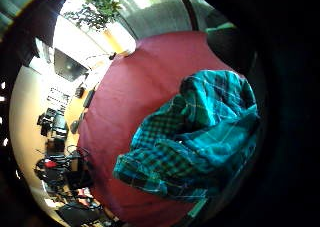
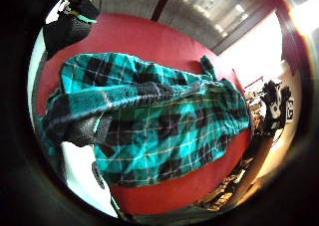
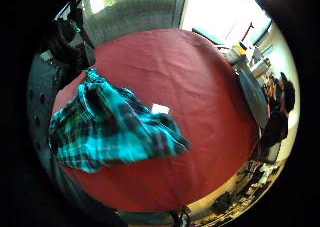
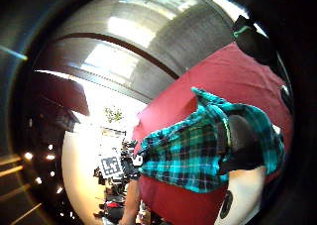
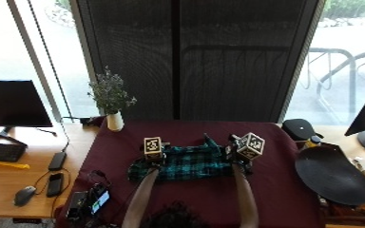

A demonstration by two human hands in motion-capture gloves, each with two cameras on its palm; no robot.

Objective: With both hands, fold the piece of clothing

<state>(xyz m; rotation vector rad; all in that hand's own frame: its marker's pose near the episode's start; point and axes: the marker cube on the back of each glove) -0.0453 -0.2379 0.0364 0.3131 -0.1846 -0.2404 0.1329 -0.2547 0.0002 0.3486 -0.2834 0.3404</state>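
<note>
Cloth of teal and black plaid, a shirt [image 5: 184, 163], is stretched sideways over the dark red tablecloth [image 5: 271, 190], probably so it can be laid flat before the first fold. The left hand [image 5: 153, 153] and the right hand [image 5: 242, 153] are at its two far ends. How their fingers close on the fabric I cannot tell. A vase of flowers [image 5: 113, 118] stands well apart.

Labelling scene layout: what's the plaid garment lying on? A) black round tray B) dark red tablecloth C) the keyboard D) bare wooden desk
B: in the outside view the teal plaid garment lies on the dark red tablecloth, with the left hand and right hand at its two ends.
</note>
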